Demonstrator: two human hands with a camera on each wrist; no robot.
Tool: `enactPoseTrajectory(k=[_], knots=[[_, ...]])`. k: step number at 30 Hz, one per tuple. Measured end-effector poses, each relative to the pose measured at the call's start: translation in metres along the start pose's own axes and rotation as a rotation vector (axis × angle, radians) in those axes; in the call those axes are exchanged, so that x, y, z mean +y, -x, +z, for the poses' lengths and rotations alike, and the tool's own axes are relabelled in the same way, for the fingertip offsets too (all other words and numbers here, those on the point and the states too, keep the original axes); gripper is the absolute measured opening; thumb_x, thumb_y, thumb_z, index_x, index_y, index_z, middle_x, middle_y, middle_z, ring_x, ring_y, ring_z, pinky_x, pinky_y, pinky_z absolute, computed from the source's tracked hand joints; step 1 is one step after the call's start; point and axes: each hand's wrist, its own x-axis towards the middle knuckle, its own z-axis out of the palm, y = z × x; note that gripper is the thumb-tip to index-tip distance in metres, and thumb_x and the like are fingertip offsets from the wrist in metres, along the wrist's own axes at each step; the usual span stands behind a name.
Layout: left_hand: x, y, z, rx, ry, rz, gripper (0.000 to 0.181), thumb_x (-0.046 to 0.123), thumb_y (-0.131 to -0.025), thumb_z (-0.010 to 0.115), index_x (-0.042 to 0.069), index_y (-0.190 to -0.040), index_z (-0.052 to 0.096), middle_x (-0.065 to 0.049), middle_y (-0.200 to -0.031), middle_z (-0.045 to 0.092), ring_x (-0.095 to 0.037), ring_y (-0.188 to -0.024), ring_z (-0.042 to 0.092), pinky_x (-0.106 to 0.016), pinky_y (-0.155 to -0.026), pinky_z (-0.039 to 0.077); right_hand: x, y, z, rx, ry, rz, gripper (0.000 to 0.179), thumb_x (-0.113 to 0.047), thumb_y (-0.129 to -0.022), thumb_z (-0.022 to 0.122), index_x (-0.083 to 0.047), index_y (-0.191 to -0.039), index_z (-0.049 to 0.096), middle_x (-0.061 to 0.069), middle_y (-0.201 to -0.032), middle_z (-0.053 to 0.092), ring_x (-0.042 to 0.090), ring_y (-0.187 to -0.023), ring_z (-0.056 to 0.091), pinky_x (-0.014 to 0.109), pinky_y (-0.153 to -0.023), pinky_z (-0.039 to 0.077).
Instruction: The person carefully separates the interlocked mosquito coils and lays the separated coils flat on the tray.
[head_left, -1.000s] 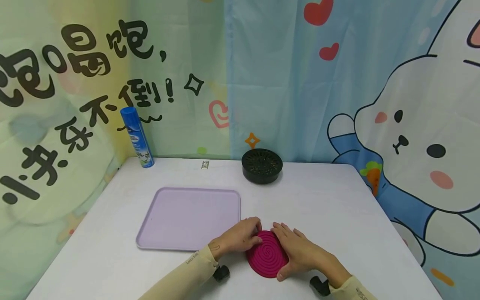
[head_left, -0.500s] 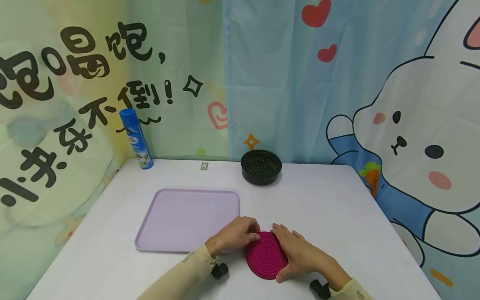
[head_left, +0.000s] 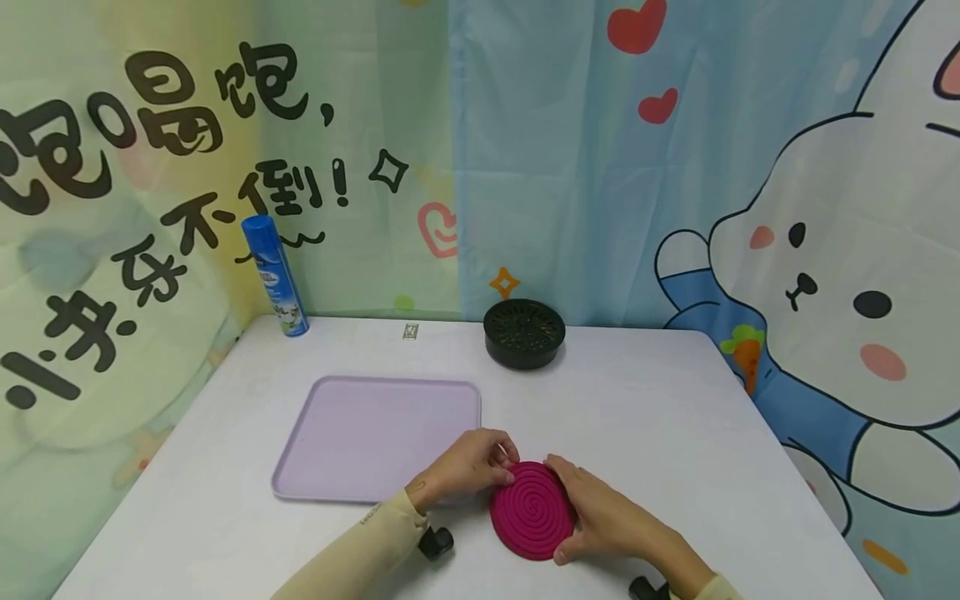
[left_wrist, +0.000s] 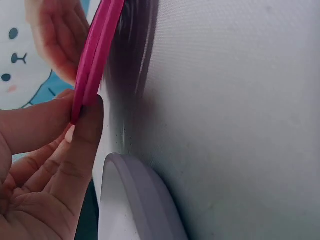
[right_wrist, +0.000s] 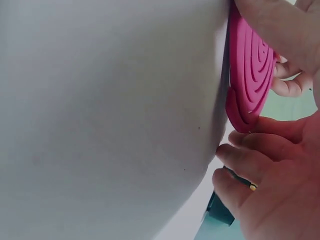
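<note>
A round magenta silicone mat [head_left: 532, 511] with a spiral pattern lies at the front of the table, between both hands. The left hand [head_left: 474, 460] pinches its upper left edge; in the left wrist view the thumb is on one face and a finger on the other, and the mat's rim [left_wrist: 98, 55] shows as two layers. The right hand [head_left: 606, 510] holds the right side, fingers at the far edge and thumb at the near edge. A step in the outer ring [right_wrist: 237, 110] appears in the right wrist view.
A lilac tray [head_left: 382, 437] lies left of the mat, close to the left forearm. Farther back stand a black round container [head_left: 523, 335] with a slotted top and a blue spray can [head_left: 275, 275]. A printed curtain [head_left: 555, 167] hangs behind the white table [head_left: 637, 400].
The left hand has shifted slightly left, and the mat has moved a little left too. The right hand's fingers have drawn closer together at the mat's far edge.
</note>
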Motion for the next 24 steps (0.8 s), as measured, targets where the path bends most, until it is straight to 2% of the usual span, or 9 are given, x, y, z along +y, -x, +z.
enactPoseTrajectory(k=[7, 13, 16, 19, 22, 24], knots=[[-0.001, 0.001, -0.002, 0.016, 0.102, -0.045, 0.017, 0.003, -0.083, 0.081, 0.008, -0.095, 0.071, 0.004, -0.080, 0.068, -0.006, -0.076, 0.062, -0.019, -0.065, 0.050, -0.004, 0.004, 0.002, 0.016, -0.039, 0.006, 0.120, -0.041, -0.066, 0.095, 0.004, -0.155, 0.027, 0.023, -0.156, 0.041, 0.040, -0.142, 0.044, 0.057, -0.111, 0.040], [0.001, 0.001, -0.002, 0.023, 0.157, -0.037, 0.017, 0.002, -0.083, 0.080, 0.006, -0.097, 0.071, 0.001, -0.083, 0.070, -0.009, -0.078, 0.063, -0.019, -0.065, 0.051, -0.003, 0.008, 0.003, 0.086, -0.026, -0.031, 0.114, -0.034, -0.068, 0.095, 0.002, -0.155, 0.030, 0.022, -0.154, 0.044, 0.039, -0.140, 0.047, 0.054, -0.110, 0.042], [0.002, 0.001, -0.002, 0.027, 0.181, -0.032, 0.017, 0.001, -0.083, 0.080, 0.006, -0.097, 0.071, -0.001, -0.084, 0.071, -0.009, -0.079, 0.064, -0.020, -0.066, 0.052, 0.001, 0.011, 0.001, 0.144, -0.029, -0.075, 0.101, -0.027, -0.073, 0.091, 0.002, -0.153, 0.037, 0.020, -0.150, 0.051, 0.034, -0.132, 0.057, 0.048, -0.104, 0.049], [0.002, 0.002, -0.002, 0.025, 0.205, -0.026, 0.017, -0.001, -0.084, 0.079, 0.005, -0.097, 0.071, -0.003, -0.087, 0.072, -0.009, -0.079, 0.065, -0.020, -0.067, 0.054, 0.008, 0.011, 0.000, 0.208, -0.066, -0.100, 0.078, -0.018, -0.082, 0.084, 0.000, -0.148, 0.047, 0.018, -0.141, 0.061, 0.027, -0.116, 0.068, 0.037, -0.093, 0.058], [0.001, 0.002, -0.002, 0.022, 0.222, -0.016, 0.017, -0.001, -0.084, 0.078, 0.006, -0.098, 0.071, -0.005, -0.088, 0.073, -0.009, -0.079, 0.066, -0.020, -0.068, 0.056, 0.015, 0.009, -0.001, 0.248, -0.146, -0.066, 0.059, -0.015, -0.089, 0.078, -0.004, -0.142, 0.056, 0.014, -0.125, 0.070, 0.018, -0.101, 0.072, 0.026, -0.083, 0.059], [0.000, 0.002, -0.002, 0.023, 0.230, -0.009, 0.016, 0.000, -0.085, 0.078, 0.006, -0.098, 0.071, -0.004, -0.087, 0.073, -0.008, -0.078, 0.066, -0.020, -0.068, 0.056, 0.019, 0.007, -0.002, 0.254, -0.234, -0.008, 0.049, -0.016, -0.091, 0.075, -0.005, -0.137, 0.061, 0.011, -0.114, 0.073, 0.013, -0.094, 0.072, 0.022, -0.078, 0.058]])
